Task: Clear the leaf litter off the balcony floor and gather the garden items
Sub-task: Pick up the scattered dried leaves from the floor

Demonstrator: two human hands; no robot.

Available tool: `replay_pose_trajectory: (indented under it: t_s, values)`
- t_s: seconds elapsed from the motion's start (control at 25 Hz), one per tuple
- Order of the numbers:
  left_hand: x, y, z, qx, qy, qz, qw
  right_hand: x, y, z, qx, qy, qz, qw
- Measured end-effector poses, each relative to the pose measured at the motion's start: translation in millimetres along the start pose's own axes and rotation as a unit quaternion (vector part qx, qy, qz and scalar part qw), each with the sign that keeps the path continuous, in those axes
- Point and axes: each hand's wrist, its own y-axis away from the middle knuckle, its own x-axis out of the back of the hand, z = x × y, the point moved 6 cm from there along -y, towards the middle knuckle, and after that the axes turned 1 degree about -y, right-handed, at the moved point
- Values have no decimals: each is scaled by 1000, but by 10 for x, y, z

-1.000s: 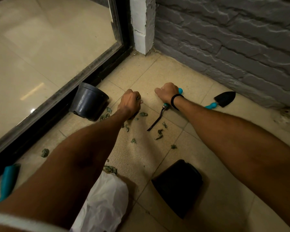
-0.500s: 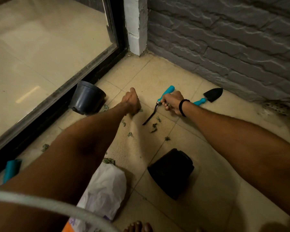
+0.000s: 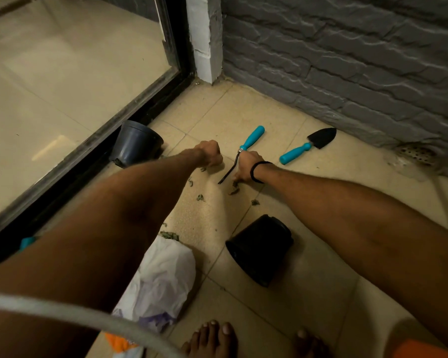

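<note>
One grey pot [image 3: 136, 144], black pot [image 3: 260, 248], white bag [image 3: 163, 277]

A grey brick wall [image 3: 347, 60] meets a white pillar [image 3: 204, 40] beside a glass door [image 3: 75, 73].

Nothing legible near my fingers

The only trace of print is a purple smudge low on the crumpled white bag [image 3: 163, 277], well back from my right hand [image 3: 246, 165] and close to my feet. It is too creased and dim to read as letters or a brand. I can make out no words, numbers or signs on anything else.
</note>
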Motion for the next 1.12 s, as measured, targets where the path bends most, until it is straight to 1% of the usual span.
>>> replay_pose_trajectory:
  t_s: [0.12, 0.28, 0.4, 0.52, 0.56, 0.64, 0.8, 0.88, 1.0, 1.12]
  values:
    - [-158, 72, 124, 28, -44, -57, 997, -23, 22, -43, -10, -20, 1, 1000]
    - [-241, 163, 303, 26, -65, -115, 991, -50, 7, -13, -28, -71, 3, 997]
    - [-148, 213, 415, 17, -111, -117, 987, 39, 16, 53, -53, -124, 20, 991]
    - [-43, 275, 476, 7, -164, -109, 980, 143, 31, 107, -84, -215, 42, 972]
    - [-134, 280, 489, 5, -172, -125, 977, 110, 46, 150, -99, -240, 38, 965]
    - [-300, 299, 491, 8, -182, -152, 971, 49, 47, 196, -119, -257, 33, 958]
    - [-490, 232, 485, -17, -193, -173, 966, 66, 61, 225, -140, -300, 25, 943]
    - [-519, 194, 477, -18, -192, -172, 966, 105, 89, 227, -148, -323, 10, 935]
    - [-552, 217, 485, -26, -220, -159, 962, 114, 137, 192, -154, -345, -10, 926]
    - [-544, 287, 507, -19, -210, -161, 964, 77, 135, 194, -160, -365, -21, 917]
